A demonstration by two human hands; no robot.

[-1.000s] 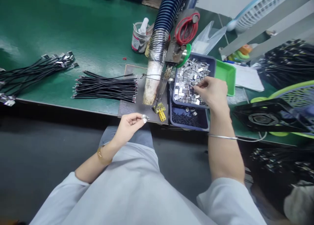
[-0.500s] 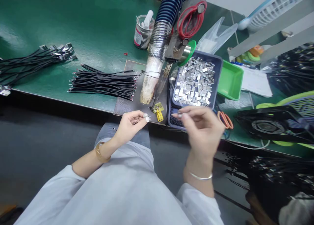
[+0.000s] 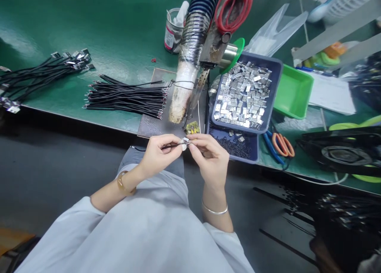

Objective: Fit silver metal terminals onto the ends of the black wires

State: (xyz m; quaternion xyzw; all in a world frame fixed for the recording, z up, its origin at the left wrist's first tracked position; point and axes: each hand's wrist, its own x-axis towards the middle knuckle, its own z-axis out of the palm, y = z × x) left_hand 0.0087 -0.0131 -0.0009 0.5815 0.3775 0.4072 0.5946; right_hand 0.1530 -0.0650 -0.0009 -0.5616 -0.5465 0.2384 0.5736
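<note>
My left hand (image 3: 157,153) is closed on a black cable (image 3: 171,146), whose other end trails toward my lap. At the cable's tip, my right hand (image 3: 212,155) pinches a small silver metal connector shell (image 3: 185,140). The fingertips of both hands meet there, just off the table's front edge; they hide most of the join. Behind them, a yellow piece (image 3: 193,128) lies on the dark work board (image 3: 149,124). A bundle of black cables (image 3: 126,98) with stripped ends lies left of the board.
A tray of metal shells (image 3: 275,78) rests over a lower tray of black bits (image 3: 254,148). A taped blue hose (image 3: 190,46) hangs above the board. Right are orange-handled scissors (image 3: 282,145), a green tray (image 3: 293,90) and a black fan (image 3: 342,153). Finished-looking cables (image 3: 44,72) lie far left.
My right hand has moved left from the trays to meet my left hand at the cable tip. My left hand stays in nearly the same place. The camera view has shifted slightly.
</note>
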